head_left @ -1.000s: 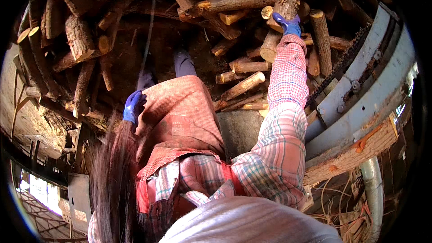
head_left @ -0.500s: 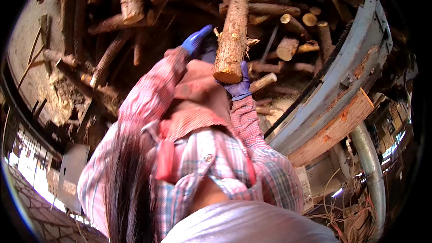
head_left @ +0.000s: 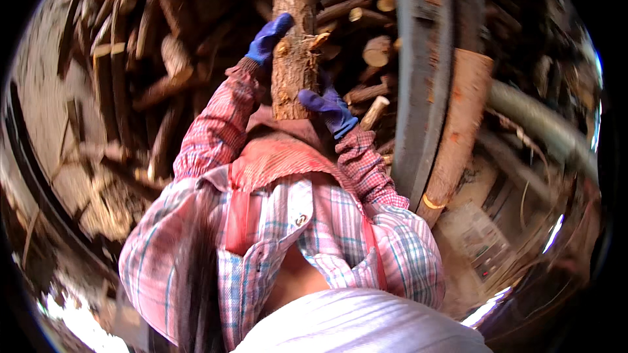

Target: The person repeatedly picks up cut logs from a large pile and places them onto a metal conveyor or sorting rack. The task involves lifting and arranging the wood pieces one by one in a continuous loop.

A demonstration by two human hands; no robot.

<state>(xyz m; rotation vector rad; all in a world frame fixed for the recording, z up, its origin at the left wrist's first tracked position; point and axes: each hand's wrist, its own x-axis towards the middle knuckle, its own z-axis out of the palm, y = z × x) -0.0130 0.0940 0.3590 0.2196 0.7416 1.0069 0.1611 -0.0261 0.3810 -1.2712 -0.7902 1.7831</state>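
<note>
A thick bark-covered log point(head_left: 293, 82) with short knot stubs stands out in front of me, its near end above my red apron and its far end past the top of the picture. My left hand point(head_left: 269, 39), in a blue-purple glove, grips the log's left side around mid-length. Lower down on the right side, my right hand point(head_left: 330, 110), gloved alike, holds the log near its closer end. Some fingers of both hands are hidden behind the log.
A grey metal beam point(head_left: 418, 91) runs lengthwise on my right, with another reddish log point(head_left: 466, 114) along it. Beyond that lies a pale pipe point(head_left: 546, 121). Piled cut logs point(head_left: 173, 59) fill the far left, and more point(head_left: 377, 51) lie ahead.
My left hand has come onto the log's left side, where before it was apart from it. The view has swung right, bringing the metal beam nearer the middle.
</note>
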